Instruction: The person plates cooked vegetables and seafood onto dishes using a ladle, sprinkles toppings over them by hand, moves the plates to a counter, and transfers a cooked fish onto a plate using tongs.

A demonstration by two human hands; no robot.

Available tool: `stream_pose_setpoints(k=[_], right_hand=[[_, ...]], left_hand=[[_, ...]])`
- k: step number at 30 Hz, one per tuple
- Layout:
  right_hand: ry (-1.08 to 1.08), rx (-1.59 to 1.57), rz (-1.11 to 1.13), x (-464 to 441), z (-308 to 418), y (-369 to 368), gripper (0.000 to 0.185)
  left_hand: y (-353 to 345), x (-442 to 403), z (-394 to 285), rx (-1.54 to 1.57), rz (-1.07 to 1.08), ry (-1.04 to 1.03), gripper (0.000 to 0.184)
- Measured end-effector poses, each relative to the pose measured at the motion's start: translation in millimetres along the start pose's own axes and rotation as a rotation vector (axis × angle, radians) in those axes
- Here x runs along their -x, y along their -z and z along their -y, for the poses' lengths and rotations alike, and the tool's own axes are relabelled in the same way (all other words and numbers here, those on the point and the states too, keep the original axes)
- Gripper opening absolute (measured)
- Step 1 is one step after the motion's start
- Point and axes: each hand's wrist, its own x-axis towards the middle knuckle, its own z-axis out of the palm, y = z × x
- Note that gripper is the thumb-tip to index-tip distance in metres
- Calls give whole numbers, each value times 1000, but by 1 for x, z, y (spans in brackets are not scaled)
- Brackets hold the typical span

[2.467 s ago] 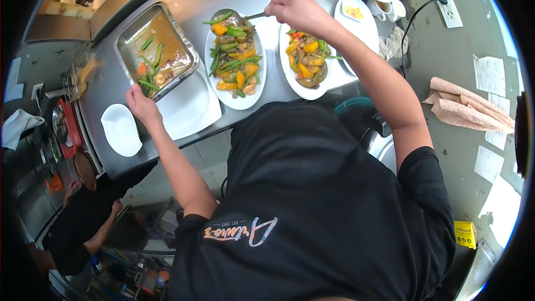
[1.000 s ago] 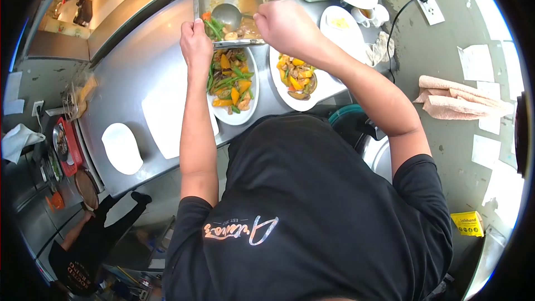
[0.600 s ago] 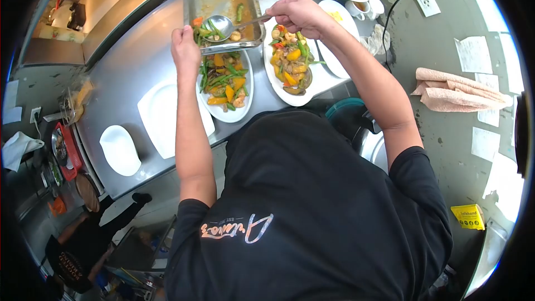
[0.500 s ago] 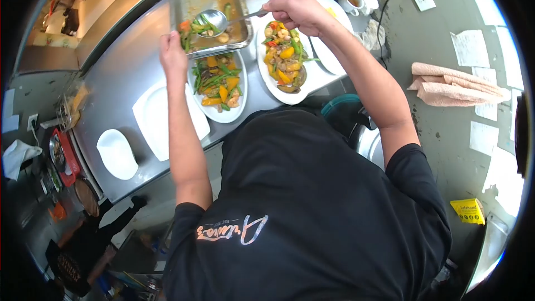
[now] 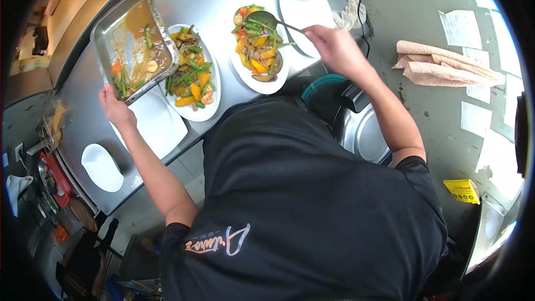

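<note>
Spoon [image 5: 263, 20] over an oval plate [image 5: 264, 87], pan [image 5: 106, 39] in the left hand [image 5: 117, 108]

Just right of the pan, a second oval plate [image 5: 213, 99] of vegetables is partly hidden by its edge; the spoon's plate lies farther right. A square plate [image 5: 159, 128] sits partly behind the pan, on the person's side. The left hand grips the pan's near corner; the right hand [image 5: 340, 50] is closed round the spoon handle. Whether the spoon touches food, I cannot tell. A metal counter [image 5: 72, 134] spreads beneath the pan; a grey wall [image 5: 412, 22] stands well to its right. The pan is shiny, rectangular, smeared with brown sauce; the plates are smooth and white.
</note>
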Motion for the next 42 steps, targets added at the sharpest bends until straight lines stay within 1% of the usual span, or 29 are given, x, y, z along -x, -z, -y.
stream_pose_setpoints(k=[1,2,4,7,10,11,12,14,15,18,19,22,24,25,28,31,34,35,38,39,42], right_hand=[[186,145,-16,3,-4,-11,19],[225,263,41,10,-8,-15,29],[339,429,-39,14,-13,-22,35],[309,507,12,17,-16,-20,45],[275,337,-113,10,-12,-14,43],[211,230,-181,6,-8,-11,34],[52,45,-216,0,-2,-9,24],[-122,-205,-121,-14,9,8,24],[-103,-274,-106,-21,13,13,27],[107,-277,-105,-43,43,20,27],[145,-301,-87,-50,58,20,26],[284,-225,-63,-74,103,16,23],[527,-109,-119,-101,114,-7,24],[705,28,-198,-113,123,-15,25],[870,244,-310,-148,141,-48,28],[815,402,-154,-156,148,-54,17],[715,365,32,-140,155,-49,13],[675,313,42,-135,156,-51,13],[552,207,130,-120,168,-48,15],[533,151,127,-118,173,-47,24],[435,72,151,-129,173,-53,26]], left_hand=[[4,-2,1,49,0,-16,25],[6,-2,3,83,-11,-13,24],[13,-3,3,154,-50,-14,22],[27,-5,0,120,-67,-56,19],[37,-8,-1,74,-81,-113,19],[37,-8,-3,106,-72,-97,19],[38,-8,-3,86,-72,-102,20],[39,-8,-2,50,-70,-117,20],[36,-5,-4,54,-74,-88,23],[30,-4,6,87,-56,-85,25],[22,2,0,86,-57,-56,26],[8,13,-4,-149,-48,-168,25],[0,16,-3,45,-3,-109,25],[-1,16,-1,29,14,-99,24],[-15,22,-11,175,22,-53,23],[-17,17,-9,92,21,-120,25],[-26,20,-30,-156,-48,-197,28],[-30,19,-34,-202,-76,-181,30],[-43,17,-42,-243,-102,-149,30],[-45,16,-44,-264,-92,-141,31],[-49,13,-38,-280,-81,-134,32]])
